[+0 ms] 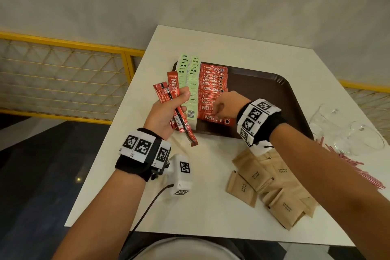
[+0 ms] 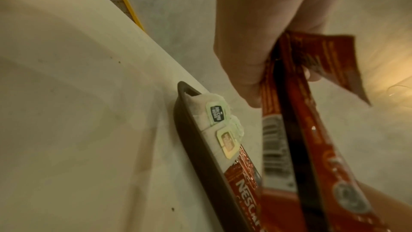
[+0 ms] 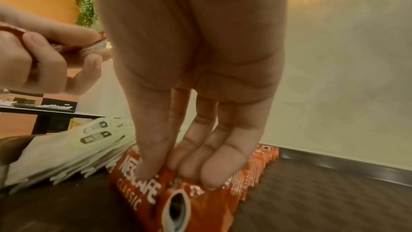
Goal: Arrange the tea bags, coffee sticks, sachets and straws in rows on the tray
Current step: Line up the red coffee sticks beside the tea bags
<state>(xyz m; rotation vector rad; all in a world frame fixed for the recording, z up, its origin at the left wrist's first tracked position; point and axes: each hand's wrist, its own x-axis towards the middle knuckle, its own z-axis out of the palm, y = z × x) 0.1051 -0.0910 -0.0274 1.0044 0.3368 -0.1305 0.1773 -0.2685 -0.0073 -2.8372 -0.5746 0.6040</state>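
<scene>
Left hand (image 1: 162, 112) grips spare coffee sticks (image 1: 172, 99); right hand (image 1: 226, 104), fingers straight, presses stick row (image 1: 213, 88) at tray (image 1: 274, 95) left edge.

One tray (image 1: 274, 91) holds two rows of tea bags (image 1: 191, 82) and one row of coffee sticks (image 1: 212, 88); about four sticks are held at centre left (image 1: 175, 101), and two glasses (image 1: 346, 131) stand at right.

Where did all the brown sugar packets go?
In the head view the brown sugar packets lie in a loose pile on the white table, off the tray, below the right forearm and beside the red straws.
</scene>
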